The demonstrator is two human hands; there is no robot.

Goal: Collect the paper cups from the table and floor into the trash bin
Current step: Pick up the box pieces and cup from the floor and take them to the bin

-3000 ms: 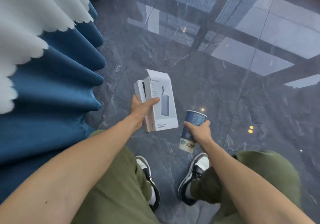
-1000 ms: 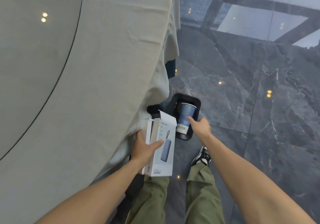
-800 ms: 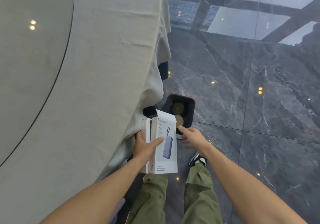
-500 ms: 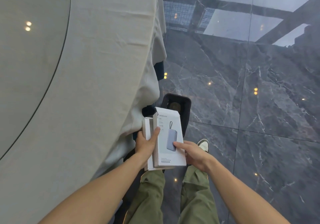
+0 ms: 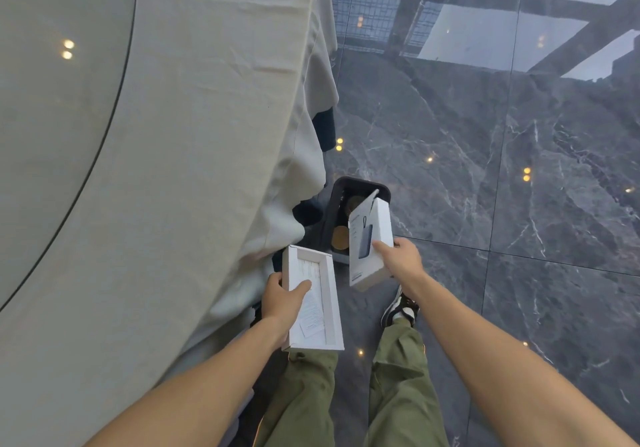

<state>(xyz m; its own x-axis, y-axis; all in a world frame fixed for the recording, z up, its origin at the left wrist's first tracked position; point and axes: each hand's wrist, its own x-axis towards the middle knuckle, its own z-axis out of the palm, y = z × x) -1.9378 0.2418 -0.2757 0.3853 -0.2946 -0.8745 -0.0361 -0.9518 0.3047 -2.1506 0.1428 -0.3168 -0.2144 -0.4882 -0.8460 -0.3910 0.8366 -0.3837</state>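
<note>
A black trash bin stands on the floor beside the table's hanging cloth. Inside it I see the brown insides of two paper cups, partly hidden by a box. My right hand grips a white box sleeve printed with a power bank, held tilted over the bin's near right side. My left hand holds the white inner tray, open side up, just short of the bin.
A round table with a grey cloth and a glass top fills the left. Glossy dark marble floor spreads to the right. My green-trousered legs and one shoe are below the hands.
The blue cup left my right hand and dropped into the bin. My right hand then took the sleeve off the tray and moved it over the bin; my left hand kept the tray.
</note>
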